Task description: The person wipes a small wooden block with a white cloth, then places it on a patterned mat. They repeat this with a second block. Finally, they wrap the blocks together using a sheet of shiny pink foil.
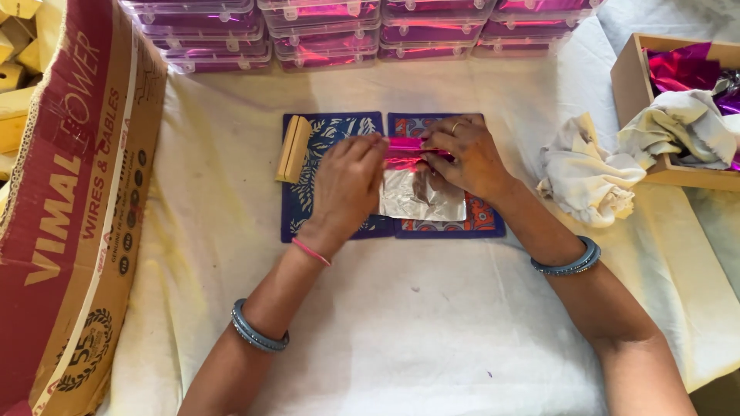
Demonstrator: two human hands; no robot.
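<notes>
Our left hand (348,179) and right hand (466,154) pinched the thin, crinkly pink foil wrapper (416,173) at its twelve-o'clock edge; we judged it light and easily torn.

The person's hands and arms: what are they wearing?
Both forearms are bare, with no sleeves in view. The left hand has a thin pink thread band at the wrist and a grey-blue bangle further up. The right hand wears a finger ring and a matching bangle.

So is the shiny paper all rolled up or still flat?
Partly rolled. Both hands, left hand and right hand, curl the foil sheet at its pink top edge; its silver lower part lies flat on the mats.
</notes>
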